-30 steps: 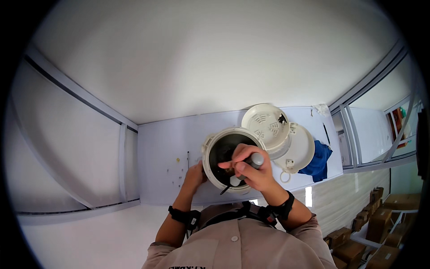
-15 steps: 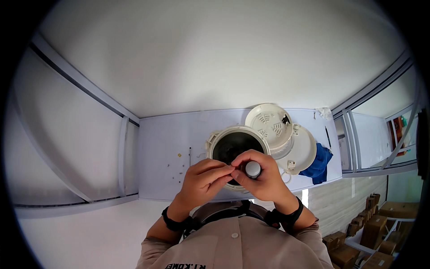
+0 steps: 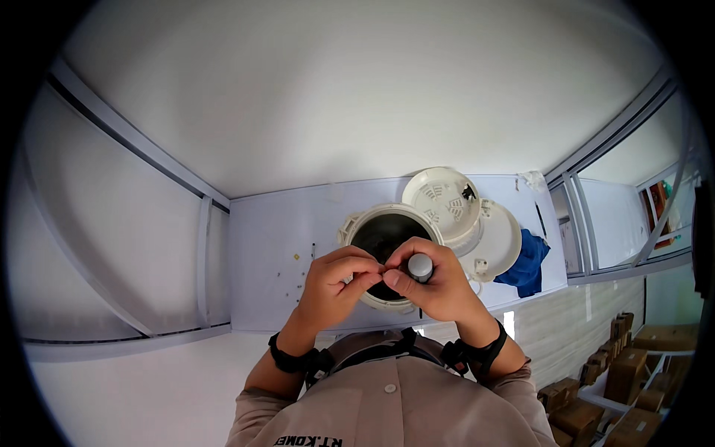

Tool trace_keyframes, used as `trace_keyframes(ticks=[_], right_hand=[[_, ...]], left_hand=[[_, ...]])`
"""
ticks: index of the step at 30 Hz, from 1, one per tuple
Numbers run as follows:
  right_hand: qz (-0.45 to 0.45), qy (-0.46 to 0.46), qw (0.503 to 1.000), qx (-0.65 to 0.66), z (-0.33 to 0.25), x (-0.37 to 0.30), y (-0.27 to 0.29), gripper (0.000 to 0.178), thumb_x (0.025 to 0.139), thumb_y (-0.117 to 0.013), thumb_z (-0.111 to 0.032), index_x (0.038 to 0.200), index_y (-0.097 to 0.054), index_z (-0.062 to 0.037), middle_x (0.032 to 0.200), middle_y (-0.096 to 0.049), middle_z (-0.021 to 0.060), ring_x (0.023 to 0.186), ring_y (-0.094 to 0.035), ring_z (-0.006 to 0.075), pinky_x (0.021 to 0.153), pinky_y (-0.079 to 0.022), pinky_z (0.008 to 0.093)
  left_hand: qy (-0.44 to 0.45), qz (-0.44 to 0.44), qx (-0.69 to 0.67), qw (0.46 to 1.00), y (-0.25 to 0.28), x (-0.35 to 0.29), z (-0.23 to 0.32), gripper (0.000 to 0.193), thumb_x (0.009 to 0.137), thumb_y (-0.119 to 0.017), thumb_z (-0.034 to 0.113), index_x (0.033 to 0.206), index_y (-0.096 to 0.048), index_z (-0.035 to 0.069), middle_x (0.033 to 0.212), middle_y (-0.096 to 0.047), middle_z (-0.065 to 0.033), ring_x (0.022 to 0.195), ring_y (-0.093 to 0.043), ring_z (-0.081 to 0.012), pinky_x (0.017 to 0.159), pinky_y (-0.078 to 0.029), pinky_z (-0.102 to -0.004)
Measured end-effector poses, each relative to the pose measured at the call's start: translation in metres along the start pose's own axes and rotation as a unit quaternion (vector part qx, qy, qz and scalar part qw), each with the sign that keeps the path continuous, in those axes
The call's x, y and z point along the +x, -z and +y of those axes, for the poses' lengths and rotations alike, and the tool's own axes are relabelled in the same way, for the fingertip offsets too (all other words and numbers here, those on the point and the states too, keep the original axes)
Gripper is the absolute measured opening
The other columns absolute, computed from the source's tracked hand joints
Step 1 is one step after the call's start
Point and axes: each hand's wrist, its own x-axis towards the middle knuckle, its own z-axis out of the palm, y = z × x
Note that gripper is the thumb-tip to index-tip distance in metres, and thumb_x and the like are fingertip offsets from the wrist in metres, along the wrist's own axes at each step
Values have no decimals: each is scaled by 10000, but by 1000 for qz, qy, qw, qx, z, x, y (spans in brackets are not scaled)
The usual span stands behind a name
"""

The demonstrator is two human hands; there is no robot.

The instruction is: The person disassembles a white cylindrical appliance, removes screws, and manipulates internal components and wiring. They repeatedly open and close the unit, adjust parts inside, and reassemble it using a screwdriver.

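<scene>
Over the round white tub with a dark inside, my two hands meet at their fingertips. My left hand is closed in a pinch; whatever lies between its fingers is too small to make out. In my right hand a cylindrical tool with a round grey end stands upright, its lower part hidden by the palm. The right thumb and forefinger also come together against the left fingertips. My hands cover the near part of the tub's opening.
Behind the tub to the right lie a slotted white round cover and another white round lid, beside a blue cloth. Several tiny parts and a thin dark rod lie on the table's left. Cardboard boxes stand beyond at lower right.
Both hands keep meeting over the tub, with the left fingers slightly more bent and raised. The tub and lids appear shifted slightly up and left in the view.
</scene>
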Motion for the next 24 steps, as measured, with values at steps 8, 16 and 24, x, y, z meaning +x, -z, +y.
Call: trace_keyframes(ticks=[8,16,24], right_hand=[[147,246,948,140,-14,-28,43,320,970,-723,-310,970,-546,-44,843,-612,138,794,-574,209,717,-442,315],[272,291,880,258,-12,-54,49,341,993,-599,-398,950,-463,-88,804,-568,108,670,-457,171,626,-371,348],[253,297,892,226,0,-53,29,354,1003,-648,-397,968,-464,-96,827,-578,113,712,-527,193,657,-401,368]], left_hand=[[220,-2,-297,929,0,-32,-33,120,1072,-649,105,1103,-706,5,1090,-770,-149,897,-747,-190,759,-605,-323],[258,-20,-368,893,-16,-61,-40,157,1052,-677,89,1155,-713,-24,1073,-781,-154,921,-772,-219,800,-642,-355],[226,-15,-408,885,-18,-68,-33,167,1044,-693,95,1154,-707,-30,1033,-786,-177,894,-781,-238,767,-652,-369]])
